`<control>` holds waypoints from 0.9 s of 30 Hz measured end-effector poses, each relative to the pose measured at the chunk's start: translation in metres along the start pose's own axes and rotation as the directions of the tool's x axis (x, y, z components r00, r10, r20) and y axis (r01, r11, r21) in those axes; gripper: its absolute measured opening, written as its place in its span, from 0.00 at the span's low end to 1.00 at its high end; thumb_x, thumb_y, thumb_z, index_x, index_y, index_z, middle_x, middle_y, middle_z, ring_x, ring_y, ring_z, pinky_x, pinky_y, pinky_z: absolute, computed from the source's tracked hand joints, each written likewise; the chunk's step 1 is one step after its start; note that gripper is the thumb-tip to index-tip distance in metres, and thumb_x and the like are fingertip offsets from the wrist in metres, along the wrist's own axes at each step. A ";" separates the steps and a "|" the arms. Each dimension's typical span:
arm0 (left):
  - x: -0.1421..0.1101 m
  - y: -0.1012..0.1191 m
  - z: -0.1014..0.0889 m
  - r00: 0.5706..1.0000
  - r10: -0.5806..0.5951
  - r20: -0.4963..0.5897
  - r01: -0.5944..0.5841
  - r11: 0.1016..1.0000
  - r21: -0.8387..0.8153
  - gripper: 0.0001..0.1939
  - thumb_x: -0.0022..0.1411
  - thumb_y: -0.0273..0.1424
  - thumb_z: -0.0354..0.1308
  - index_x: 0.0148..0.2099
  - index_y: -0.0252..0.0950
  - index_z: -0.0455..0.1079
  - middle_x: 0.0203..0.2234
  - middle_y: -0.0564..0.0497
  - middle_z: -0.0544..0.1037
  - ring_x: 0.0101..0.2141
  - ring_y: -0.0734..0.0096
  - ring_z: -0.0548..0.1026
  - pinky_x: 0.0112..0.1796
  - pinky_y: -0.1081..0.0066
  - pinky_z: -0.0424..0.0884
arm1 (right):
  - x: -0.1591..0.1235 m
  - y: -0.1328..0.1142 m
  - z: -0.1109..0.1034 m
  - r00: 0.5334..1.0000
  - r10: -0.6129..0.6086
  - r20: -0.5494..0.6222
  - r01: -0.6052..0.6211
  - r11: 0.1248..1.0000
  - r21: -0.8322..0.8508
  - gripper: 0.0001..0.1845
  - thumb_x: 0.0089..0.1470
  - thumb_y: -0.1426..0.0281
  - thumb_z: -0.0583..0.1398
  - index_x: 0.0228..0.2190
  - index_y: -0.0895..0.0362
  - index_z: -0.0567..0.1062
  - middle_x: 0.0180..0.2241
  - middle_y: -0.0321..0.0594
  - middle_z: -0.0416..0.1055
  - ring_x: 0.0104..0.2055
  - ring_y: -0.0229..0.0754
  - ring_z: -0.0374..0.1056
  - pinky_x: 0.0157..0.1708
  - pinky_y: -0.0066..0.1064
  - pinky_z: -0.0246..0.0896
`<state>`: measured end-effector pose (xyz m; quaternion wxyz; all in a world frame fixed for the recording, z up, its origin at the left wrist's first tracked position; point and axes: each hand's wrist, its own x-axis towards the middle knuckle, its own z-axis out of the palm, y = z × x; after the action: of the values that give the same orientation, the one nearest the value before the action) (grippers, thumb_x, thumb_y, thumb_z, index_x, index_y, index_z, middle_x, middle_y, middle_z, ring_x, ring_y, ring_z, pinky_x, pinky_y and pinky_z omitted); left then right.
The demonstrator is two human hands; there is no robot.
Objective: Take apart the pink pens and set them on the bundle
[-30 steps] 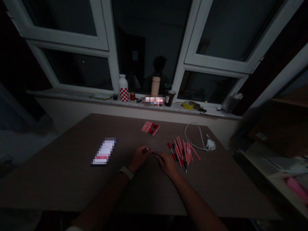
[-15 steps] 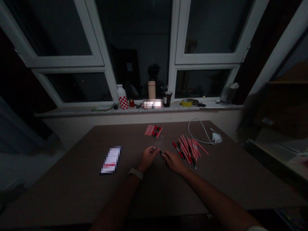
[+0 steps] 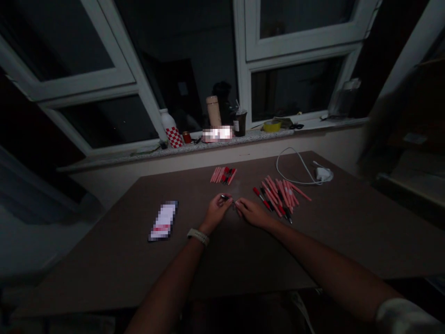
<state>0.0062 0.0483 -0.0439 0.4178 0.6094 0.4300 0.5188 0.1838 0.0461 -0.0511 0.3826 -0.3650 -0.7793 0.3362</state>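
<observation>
My left hand [image 3: 216, 212], with a pale watch on its wrist, and my right hand [image 3: 253, 212] meet at the middle of a brown table [image 3: 104, 260]. Both are pinched on a small dark pen [image 3: 229, 200] between their fingertips; the dim light hides its details. Just right of my right hand lies a loose heap of several pink and red pens [image 3: 281, 195]. A smaller bundle of pink and red pens [image 3: 223, 175] lies farther back, beyond my hands.
A blurred flat pack [image 3: 163, 221] lies left of my hands. A white cable with charger [image 3: 321, 173] sits at the back right. The windowsill [image 3: 139, 152] holds a checked bottle [image 3: 170, 131], a beige flask [image 3: 212, 111], a dark cup [image 3: 240, 122] and a yellow tape roll [image 3: 271, 125].
The camera has tilted, so the table and window shifted in view. My hands stay together on the small pen, with hardly any movement across the table.
</observation>
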 end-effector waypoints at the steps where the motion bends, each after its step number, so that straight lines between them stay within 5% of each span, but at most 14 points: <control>1: 0.000 0.000 0.000 1.000 -0.003 -0.007 0.003 1.000 -0.007 0.19 0.54 0.42 0.62 0.41 0.33 0.68 0.34 0.49 0.75 0.36 0.69 0.74 0.40 0.71 0.70 | 0.000 0.000 0.000 1.000 -0.004 0.000 0.004 1.000 0.002 0.21 0.64 0.56 0.46 0.28 0.55 0.68 0.24 0.33 0.65 0.29 0.38 0.63 0.33 0.27 0.56; 6: -0.001 0.004 0.003 1.000 0.001 0.002 -0.001 1.000 -0.016 0.17 0.51 0.41 0.65 0.35 0.32 0.70 0.28 0.52 0.74 0.31 0.73 0.72 0.36 0.74 0.67 | 0.002 0.005 -0.001 0.999 -0.041 0.031 0.040 0.997 0.060 0.24 0.64 0.54 0.45 0.30 0.57 0.69 0.24 0.33 0.65 0.29 0.37 0.63 0.32 0.27 0.55; 13: -0.008 0.010 0.010 0.995 -0.058 0.086 0.075 0.974 -0.212 0.25 0.52 0.39 0.67 0.49 0.33 0.68 0.26 0.53 0.75 0.25 0.78 0.70 0.26 0.78 0.60 | 0.000 0.001 -0.004 0.999 -0.030 0.033 0.024 0.987 0.157 0.27 0.62 0.50 0.44 0.27 0.57 0.68 0.22 0.33 0.61 0.26 0.36 0.60 0.30 0.27 0.54; 18: -0.007 0.008 0.012 0.999 -0.045 -0.020 0.039 0.970 -0.239 0.19 0.47 0.37 0.70 0.38 0.33 0.69 0.27 0.52 0.75 0.26 0.77 0.71 0.26 0.78 0.62 | 0.001 0.002 0.001 0.999 -0.034 0.022 0.029 0.981 0.191 0.28 0.61 0.48 0.44 0.28 0.57 0.68 0.23 0.33 0.63 0.27 0.37 0.60 0.31 0.27 0.55; 24: -0.010 0.013 0.014 1.000 -0.019 0.011 0.021 0.935 -0.355 0.25 0.48 0.34 0.69 0.47 0.34 0.68 0.37 0.48 0.76 0.33 0.75 0.73 0.35 0.74 0.69 | 0.003 0.006 0.008 0.999 -0.034 0.019 0.028 0.971 0.236 0.29 0.60 0.46 0.45 0.26 0.57 0.67 0.22 0.33 0.63 0.26 0.36 0.60 0.30 0.28 0.55; 27: -0.011 0.012 0.014 0.997 -0.053 -0.057 0.029 0.935 -0.354 0.23 0.46 0.34 0.71 0.43 0.33 0.68 0.31 0.53 0.75 0.31 0.76 0.72 0.34 0.75 0.69 | 0.005 0.008 0.012 0.998 -0.039 0.039 0.028 0.969 0.245 0.29 0.60 0.46 0.44 0.27 0.57 0.68 0.22 0.33 0.63 0.26 0.36 0.60 0.30 0.28 0.55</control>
<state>0.0207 0.0338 -0.0366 0.5166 0.4982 0.3561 0.5984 0.1737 0.0512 -0.0614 0.4131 -0.2944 -0.7461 0.4312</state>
